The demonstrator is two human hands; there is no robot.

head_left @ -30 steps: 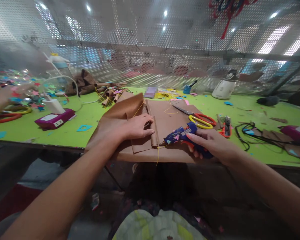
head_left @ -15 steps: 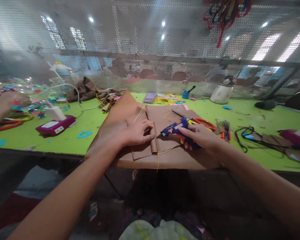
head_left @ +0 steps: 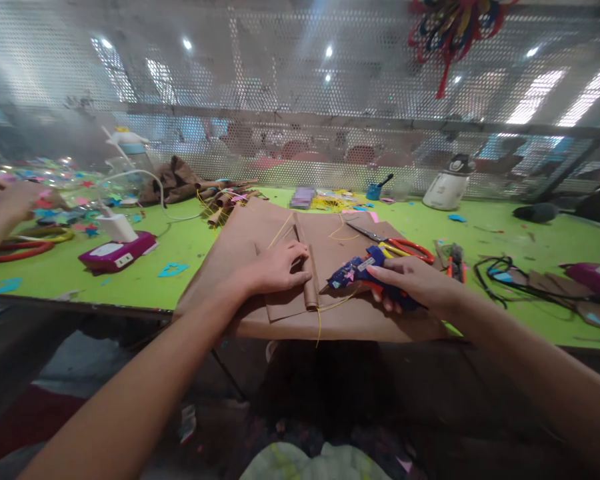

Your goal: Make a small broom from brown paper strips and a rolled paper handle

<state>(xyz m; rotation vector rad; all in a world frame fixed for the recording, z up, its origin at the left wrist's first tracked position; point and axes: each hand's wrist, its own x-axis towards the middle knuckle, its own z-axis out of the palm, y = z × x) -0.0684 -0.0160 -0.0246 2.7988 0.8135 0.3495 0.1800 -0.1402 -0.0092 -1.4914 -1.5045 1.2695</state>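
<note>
Green table (head_left: 145, 283); paper roll (head_left: 311, 295) between hands (head_left: 280, 267) (head_left: 410, 279), touching left.

Lt green table (head_left: 250, 250), dk blue glue gun (head_left: 353, 270), red &amp; yellow scissor handles (head_left: 407, 250), brn paper (head_left: 360, 320)

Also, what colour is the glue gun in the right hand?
The glue gun is dark blue, seen best in the head view.

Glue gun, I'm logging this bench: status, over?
Right hand gripping glue gun, tip beside paper roll. Left hand on roll. Yellow string near tip; scissors just beyond gun.
</note>
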